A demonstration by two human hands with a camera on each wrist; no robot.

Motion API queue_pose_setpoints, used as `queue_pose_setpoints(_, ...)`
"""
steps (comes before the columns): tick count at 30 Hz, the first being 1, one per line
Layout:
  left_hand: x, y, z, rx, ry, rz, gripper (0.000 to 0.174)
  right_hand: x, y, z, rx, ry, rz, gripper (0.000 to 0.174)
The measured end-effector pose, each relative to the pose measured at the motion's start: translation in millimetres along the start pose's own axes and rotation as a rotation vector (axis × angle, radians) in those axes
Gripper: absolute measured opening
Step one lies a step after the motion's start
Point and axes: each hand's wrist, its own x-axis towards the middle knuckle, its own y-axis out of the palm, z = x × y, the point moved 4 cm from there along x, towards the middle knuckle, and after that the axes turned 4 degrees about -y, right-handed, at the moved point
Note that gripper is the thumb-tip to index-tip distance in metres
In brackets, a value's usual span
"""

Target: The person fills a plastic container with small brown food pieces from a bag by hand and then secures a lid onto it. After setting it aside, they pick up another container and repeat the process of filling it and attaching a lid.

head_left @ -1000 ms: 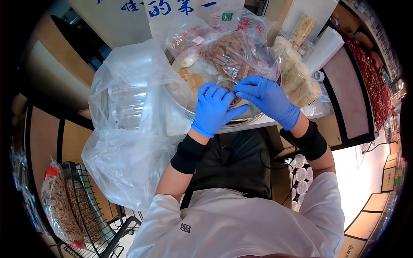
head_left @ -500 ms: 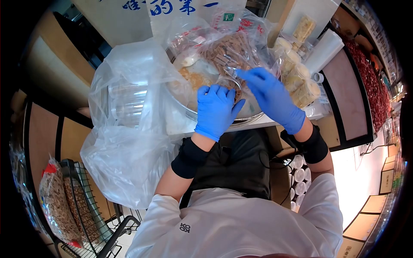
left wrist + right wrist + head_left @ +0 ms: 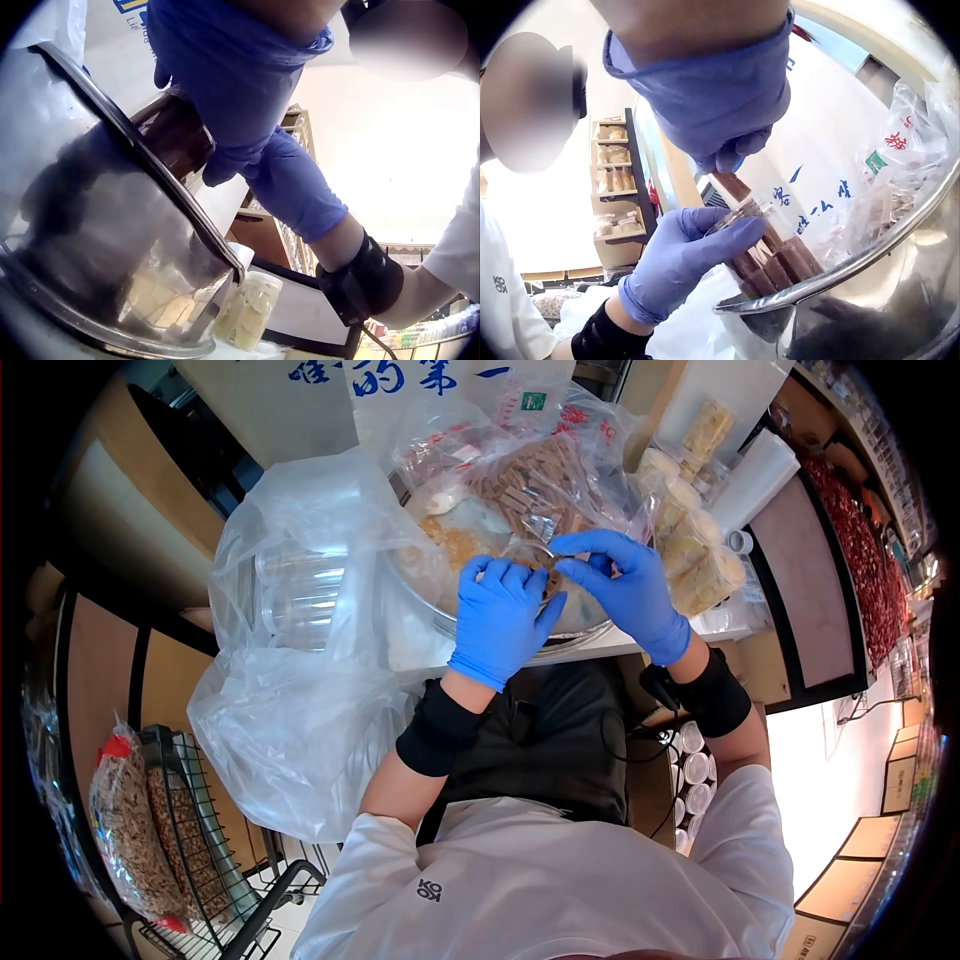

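Observation:
My left hand [image 3: 500, 620], in a blue glove, grips a clear jar packed with brown sticks [image 3: 776, 262], its fingers curled round the side near the mouth. Just above that mouth, my right hand [image 3: 632, 592] pinches one brown stick [image 3: 733, 186], its lower end at the opening. The jar is tilted over the near rim of a large steel basin [image 3: 870, 251]. Inside the basin, a heap of loose brown sticks [image 3: 535, 475] lies in clear plastic. In the left wrist view the jar [image 3: 176, 139] is partly covered by the left hand [image 3: 240, 82].
Filled clear jars [image 3: 705, 575] stand right of the basin. On the left, a large translucent bag [image 3: 300, 750] holds empty clear containers [image 3: 305, 595]. A wire cart [image 3: 205, 840] with bagged goods stands at lower left. More round containers [image 3: 695, 770] sit below the table on the right.
My right hand moved forward to the stick heap, then came back to the jar mouth with its fingers bent. My left hand has stayed nearly in place round the jar.

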Motion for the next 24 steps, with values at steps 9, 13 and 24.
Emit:
queue_pose_setpoints(9, 0.3, 3.7, -5.7, -0.007, 0.042, 0.072, 0.023, -4.3, 2.7, -10.4, -0.005, -0.062, -0.136, 0.023)
queue_pose_setpoints(13, 2.5, 6.7, -2.1, -0.02, 0.032, 0.081, 0.023, -3.5, 5.2, -17.5, -0.026, -0.017, 0.038, 0.022)
queue_pose_setpoints(24, 23.2, -22.0, -6.6, 0.025, -0.066, 0.098, 0.042, 9.8, 4.1, -32.9, -0.198, -0.151, 0.071, 0.018)
